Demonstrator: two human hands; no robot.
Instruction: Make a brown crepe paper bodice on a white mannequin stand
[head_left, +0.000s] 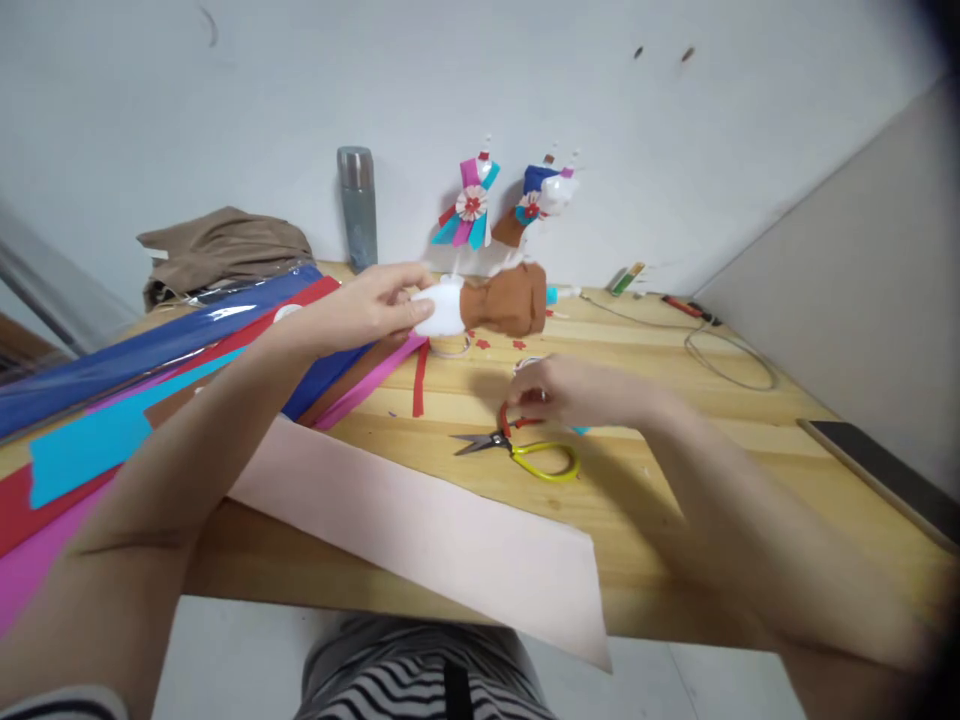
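My left hand (397, 303) grips the white rounded end (442, 306) of a handmade piece, held sideways above the table. Brown crinkled paper (510, 300) wraps its middle, and a small light-blue band with a white tip (566, 293) sticks out on the right. My right hand (551, 388), slightly blurred, is curled at the red loop of the scissors (487, 441). Their other loop is yellow, and the blades lie parted on the table, pointing left. Behind the right knuckles a white ring (528, 364) shows in part.
Coloured paper strips and sheets (90, 430) cover the left side; a pale pink strip (420, 525) overhangs the front edge. Two decorated pieces (471, 203) and a flask (358, 205) stand by the wall. A thin cable (731, 382) and dark flat device (877, 470) lie right.
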